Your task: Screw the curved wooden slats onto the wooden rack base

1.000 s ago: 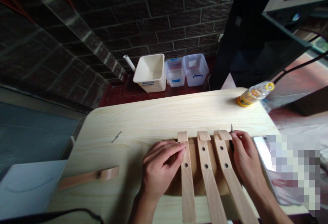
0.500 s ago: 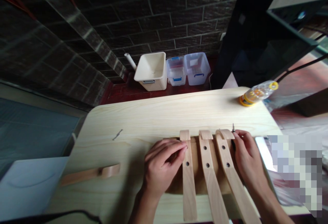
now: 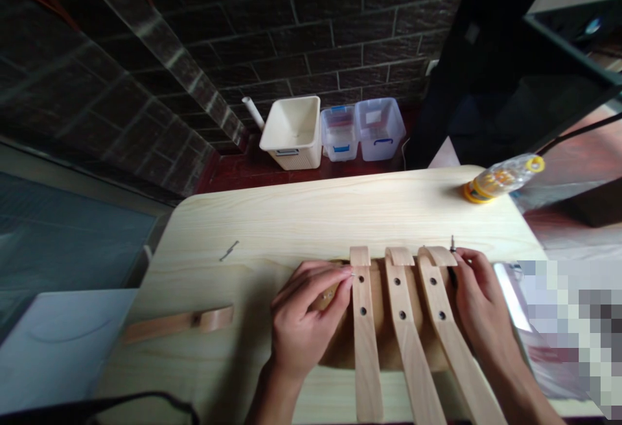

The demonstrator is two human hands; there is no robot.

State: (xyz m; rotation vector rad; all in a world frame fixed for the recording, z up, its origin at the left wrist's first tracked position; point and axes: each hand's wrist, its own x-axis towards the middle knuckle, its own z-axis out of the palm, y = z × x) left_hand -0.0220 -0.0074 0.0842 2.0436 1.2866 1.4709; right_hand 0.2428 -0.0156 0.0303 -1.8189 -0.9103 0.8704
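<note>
Left on the wood-grain table (image 3: pixel 311 214): one loose wooden slat (image 3: pixel 170 326) with a curled end, lying flat, a dark spot near its curl. Farther from the person: one crooked dark metal piece (image 3: pixel 229 251), too small to identify. Next, the left hand (image 3: pixel 299 315), thumb and fingertips pinched narrow on one tiny pale piece (image 3: pixel 354 275), just beside the upper mark of the nearest slat. Under that hand: pale specks (image 3: pixel 326 295), count unclear, on one brown panel (image 3: pixel 383 322). Across the panel, between the two hands: three curl-ended slats (image 3: pixel 413 360), side by side, curls at the far end; two dark round marks (image 3: pixel 363 311) on each, six in all, screw heads or holes not distinguishable. Then the right hand (image 3: pixel 476 286), fingers closed around one screwdriver (image 3: pixel 453 243), metal tip pointing away from the person, handle mostly hidden.

Surroundings, again left to right: one pale board (image 3: pixel 63 341); one black strap (image 3: pixel 87 410); beyond the table, one white tube (image 3: pixel 253 113), one cream bin (image 3: pixel 301 157) and two clear plastic boxes (image 3: pixel 381 150) against a dark brick wall (image 3: pixel 321 30); one yellow-capped bottle (image 3: pixel 503 179) near the table's far right corner; one glossy flat object (image 3: pixel 512 295) near the right forearm, partly masked by pixelation. In the way: the left hand, over the panel's left part.
</note>
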